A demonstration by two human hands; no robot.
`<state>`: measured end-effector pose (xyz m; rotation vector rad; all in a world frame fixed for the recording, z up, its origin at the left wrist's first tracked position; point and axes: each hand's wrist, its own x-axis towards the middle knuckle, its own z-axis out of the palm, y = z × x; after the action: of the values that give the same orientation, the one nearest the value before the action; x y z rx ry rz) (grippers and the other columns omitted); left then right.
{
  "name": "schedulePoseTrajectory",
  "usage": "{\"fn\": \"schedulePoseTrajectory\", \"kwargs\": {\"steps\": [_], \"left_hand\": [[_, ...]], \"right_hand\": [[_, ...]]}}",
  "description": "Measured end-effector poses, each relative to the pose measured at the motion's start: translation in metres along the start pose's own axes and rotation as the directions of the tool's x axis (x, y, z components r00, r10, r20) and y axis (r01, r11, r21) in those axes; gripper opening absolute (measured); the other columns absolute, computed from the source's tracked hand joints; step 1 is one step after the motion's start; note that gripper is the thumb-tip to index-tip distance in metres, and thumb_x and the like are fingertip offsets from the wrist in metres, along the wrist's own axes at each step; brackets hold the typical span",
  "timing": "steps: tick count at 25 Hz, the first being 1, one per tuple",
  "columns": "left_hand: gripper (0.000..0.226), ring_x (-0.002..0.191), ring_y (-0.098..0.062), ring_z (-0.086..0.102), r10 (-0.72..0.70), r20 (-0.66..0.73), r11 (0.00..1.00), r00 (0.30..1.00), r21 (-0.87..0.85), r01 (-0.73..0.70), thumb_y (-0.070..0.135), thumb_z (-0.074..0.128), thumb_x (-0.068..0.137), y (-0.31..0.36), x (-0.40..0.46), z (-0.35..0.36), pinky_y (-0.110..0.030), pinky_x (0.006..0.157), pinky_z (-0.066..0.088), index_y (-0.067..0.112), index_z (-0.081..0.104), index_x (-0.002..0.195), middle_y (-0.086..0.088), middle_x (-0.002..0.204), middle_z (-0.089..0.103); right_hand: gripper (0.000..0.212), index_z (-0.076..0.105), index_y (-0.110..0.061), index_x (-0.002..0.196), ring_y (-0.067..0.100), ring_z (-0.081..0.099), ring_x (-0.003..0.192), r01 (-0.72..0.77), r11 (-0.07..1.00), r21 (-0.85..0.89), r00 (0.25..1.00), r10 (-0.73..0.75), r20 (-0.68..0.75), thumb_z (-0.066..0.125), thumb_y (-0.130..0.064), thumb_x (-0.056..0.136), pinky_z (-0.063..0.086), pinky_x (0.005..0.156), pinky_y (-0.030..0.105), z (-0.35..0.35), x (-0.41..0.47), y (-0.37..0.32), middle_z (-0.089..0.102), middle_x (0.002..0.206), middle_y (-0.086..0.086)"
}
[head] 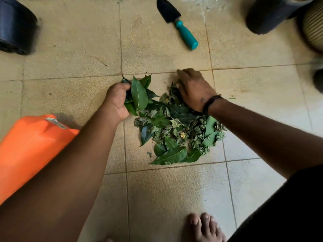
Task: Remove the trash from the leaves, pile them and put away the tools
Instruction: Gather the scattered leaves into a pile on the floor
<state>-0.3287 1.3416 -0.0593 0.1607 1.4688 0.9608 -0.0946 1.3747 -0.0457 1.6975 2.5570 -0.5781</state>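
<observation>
Two bare hands are shown at a flat heap of green leaves (pixel 174 130) on beige floor tiles (pixel 73 67). Long glossy leaves are gripped in the left hand (pixel 117 100) at the heap's far-left edge. The right hand (pixel 194 89), fingers curled downward into crumpled leaves, is placed at its far-right edge. A teal-handled black trowel (pixel 178 21) lies beyond the heap, nearer the right hand.

Leaves (pixel 174 126): mixed greens, the large whole ones deep glossy green with paler midribs, the crumpled bits dull grey-green, one small yellow fleck. Trowel (pixel 176 21): black blade, teal handle. Floor tiles (pixel 78 55): sandy beige, speckled, with darker grout lines. Container (pixel 29 151) at left: bright orange. Pots (pixel 272 13): dark navy-black. Wristband (pixel 210 102): black.
</observation>
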Motion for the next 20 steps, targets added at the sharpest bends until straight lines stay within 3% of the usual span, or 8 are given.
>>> {"fn": "schedulePoseTrajectory", "kwargs": {"steps": [3, 6, 9, 12, 14, 17, 20], "left_hand": [[0.032, 0.081, -0.027, 0.069, -0.021, 0.046, 0.999, 0.999, 0.043, 0.019, 0.015, 0.045, 0.097, -0.001, -0.002, 0.018, -0.037, 0.075, 0.056, 0.008, 0.072, 0.113, -0.012, 0.09, 0.072], [0.027, 0.081, -0.027, 0.069, -0.047, 0.059, 0.998, 0.997, 0.043, 0.044, 0.014, 0.049, 0.097, -0.006, -0.004, 0.033, -0.037, 0.076, 0.057, 0.008, 0.072, 0.111, -0.012, 0.091, 0.072], [0.022, 0.095, -0.031, 0.071, -0.031, 0.075, 0.999, 0.997, -0.013, 0.032, 0.012, 0.052, 0.097, -0.01, -0.008, 0.048, -0.044, 0.089, 0.057, 0.012, 0.072, 0.107, -0.012, 0.107, 0.074], [0.026, 0.101, -0.034, 0.071, 0.006, 0.057, 0.998, 0.998, -0.069, -0.002, 0.007, 0.052, 0.093, -0.014, -0.01, 0.064, -0.053, 0.097, 0.054, 0.009, 0.072, 0.11, -0.016, 0.116, 0.073], [0.032, 0.1, -0.035, 0.072, 0.038, 0.05, 0.997, 0.998, -0.065, -0.034, 0.008, 0.053, 0.088, -0.016, -0.013, 0.076, -0.06, 0.096, 0.053, 0.007, 0.075, 0.112, -0.017, 0.111, 0.075], [0.039, 0.102, -0.04, 0.071, 0.055, 0.063, 0.996, 0.996, -0.079, -0.05, 0.019, 0.062, 0.077, -0.015, -0.023, 0.09, -0.065, 0.092, 0.053, 0.007, 0.075, 0.112, -0.02, 0.11, 0.074], [0.057, 0.11, -0.039, 0.069, 0.017, 0.234, 0.995, 0.972, -0.101, 0.007, 0.044, 0.072, 0.08, -0.015, -0.034, 0.099, -0.062, 0.1, 0.05, 0.007, 0.069, 0.124, -0.02, 0.119, 0.071]], "right_hand": [[0.037, 0.052, -0.013, 0.134, 0.031, 0.046, 0.118, 0.078, 0.968, -0.237, 0.992, -0.05, 0.12, 0.057, -0.022, 0.099, 0.053, 0.092, 0.042, 0.001, 0.003, -0.016, 0.047, 0.131, 0.012], [0.024, 0.062, -0.013, 0.122, 0.022, 0.058, 0.088, 0.023, 0.961, -0.275, 0.988, 0.021, 0.156, 0.06, -0.015, 0.098, 0.054, 0.076, 0.033, -0.006, 0.001, -0.017, 0.06, 0.103, 0.007], [0.019, 0.073, -0.016, 0.11, 0.018, 0.065, 0.088, -0.091, 0.996, 0.023, 0.994, 0.093, -0.057, 0.062, -0.01, 0.096, 0.055, 0.079, 0.029, -0.025, -0.005, -0.005, 0.07, 0.101, 0.004], [0.018, 0.08, -0.019, 0.095, -0.003, 0.065, 0.075, -0.051, 0.906, 0.419, 0.96, 0.161, -0.23, 0.071, -0.005, 0.087, 0.051, 0.078, 0.009, -0.053, -0.016, -0.004, 0.075, 0.09, -0.006], [0.015, 0.079, -0.019, 0.091, -0.003, 0.068, 0.072, -0.001, 0.801, 0.599, 0.958, 0.173, -0.23, 0.076, -0.006, 0.084, 0.055, 0.074, 0.013, -0.066, -0.017, -0.01, 0.074, 0.082, -0.01], [0.023, 0.074, -0.01, 0.1, 0.014, 0.074, 0.077, 0.019, 0.7, 0.714, 0.978, 0.133, -0.157, 0.082, -0.005, 0.079, 0.061, 0.072, 0.031, -0.07, -0.013, -0.018, 0.076, 0.082, 0.005], [0.033, 0.063, -0.006, 0.101, 0.012, 0.073, 0.068, -0.048, 0.64, 0.767, 0.973, 0.202, -0.108, 0.084, -0.003, 0.076, 0.059, 0.062, 0.031, -0.062, -0.016, -0.012, 0.074, 0.074, 0.011]]}}
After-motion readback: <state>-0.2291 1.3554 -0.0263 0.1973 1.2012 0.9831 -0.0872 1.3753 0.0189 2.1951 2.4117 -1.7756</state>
